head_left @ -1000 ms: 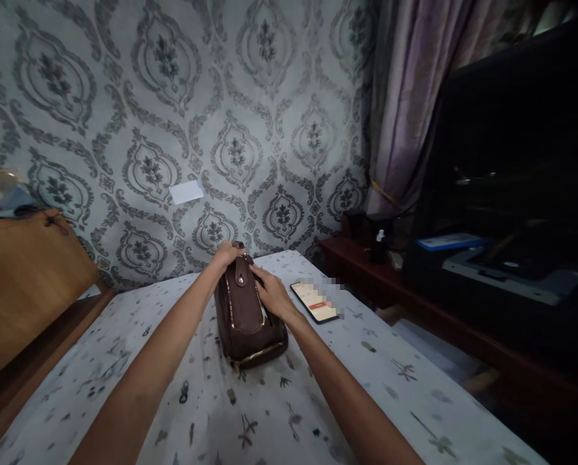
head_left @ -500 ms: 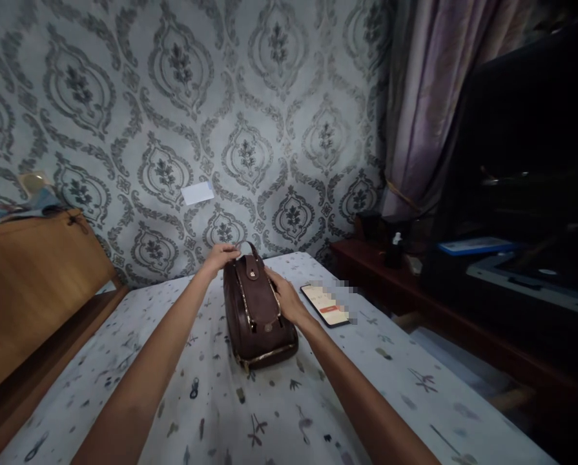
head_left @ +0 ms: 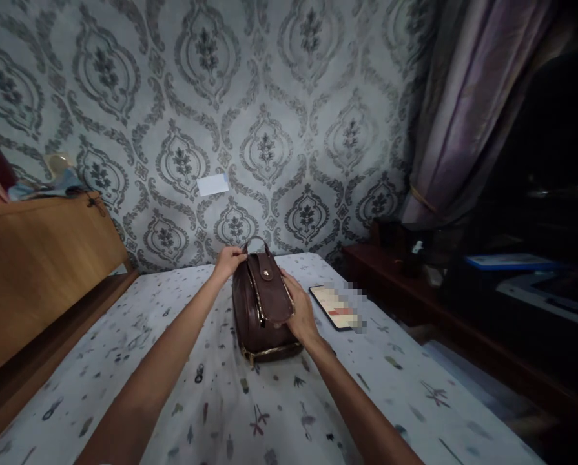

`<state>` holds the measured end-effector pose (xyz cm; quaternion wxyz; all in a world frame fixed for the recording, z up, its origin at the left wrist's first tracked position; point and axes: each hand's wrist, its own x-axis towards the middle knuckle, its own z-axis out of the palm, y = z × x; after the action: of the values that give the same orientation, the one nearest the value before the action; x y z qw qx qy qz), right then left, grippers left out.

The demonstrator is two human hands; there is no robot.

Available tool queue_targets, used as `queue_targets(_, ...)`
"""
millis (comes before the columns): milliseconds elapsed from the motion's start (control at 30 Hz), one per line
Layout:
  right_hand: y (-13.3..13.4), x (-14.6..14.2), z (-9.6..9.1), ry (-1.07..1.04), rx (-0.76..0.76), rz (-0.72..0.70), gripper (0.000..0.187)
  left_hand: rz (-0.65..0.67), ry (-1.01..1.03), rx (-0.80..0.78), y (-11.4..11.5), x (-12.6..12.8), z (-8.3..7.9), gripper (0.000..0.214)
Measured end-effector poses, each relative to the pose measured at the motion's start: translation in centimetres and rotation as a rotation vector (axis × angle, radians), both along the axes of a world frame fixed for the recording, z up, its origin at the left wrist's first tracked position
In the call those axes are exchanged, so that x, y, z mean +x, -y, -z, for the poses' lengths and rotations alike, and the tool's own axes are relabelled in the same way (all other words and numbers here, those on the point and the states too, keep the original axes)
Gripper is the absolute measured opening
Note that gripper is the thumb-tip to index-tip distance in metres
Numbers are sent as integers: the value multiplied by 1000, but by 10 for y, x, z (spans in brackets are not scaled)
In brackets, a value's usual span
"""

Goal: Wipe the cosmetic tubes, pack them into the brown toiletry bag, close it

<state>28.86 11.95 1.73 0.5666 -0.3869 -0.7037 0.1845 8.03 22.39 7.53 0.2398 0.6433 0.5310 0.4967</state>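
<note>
A dark brown leather bag (head_left: pixel 250 300) with gold zippers, a snap flap and a top handle lies on the patterned bed sheet. My left hand (head_left: pixel 229 261) is at its far left corner, the fingertips pinched on the edge by the base of the handle. Against the bag's right side rests my right hand (head_left: pixel 299 307), cupped around it, with some fingers hidden behind the flap. To the right of that hand, a phone (head_left: pixel 331 305) with a lit, partly blurred screen lies on the sheet.
The white patterned sheet (head_left: pixel 182 413) runs up to a papered wall (head_left: pixel 269 84). A wooden headboard-like panel (head_left: pixel 46 278) stands on the left, with cloth on top. Along the right are a dark red cabinet (head_left: pixel 361 255), a curtain (head_left: pixel 473 116) and a large dark screen-like surface.
The view has shifted, so everything appears farther right. My right hand has come further around the bag's side, covering its lower right part. The left hand stays at the far corner, fingers more curled.
</note>
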Motion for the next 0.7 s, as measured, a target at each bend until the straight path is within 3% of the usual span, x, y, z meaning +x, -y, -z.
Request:
queue_targets(233,-2,3,3,-52,45,-77,44,0,57,51,15,3,12,25)
queue_targets(700,-6,1,8,-54,27,-60,41,-7,199,57,35,15,13,26)
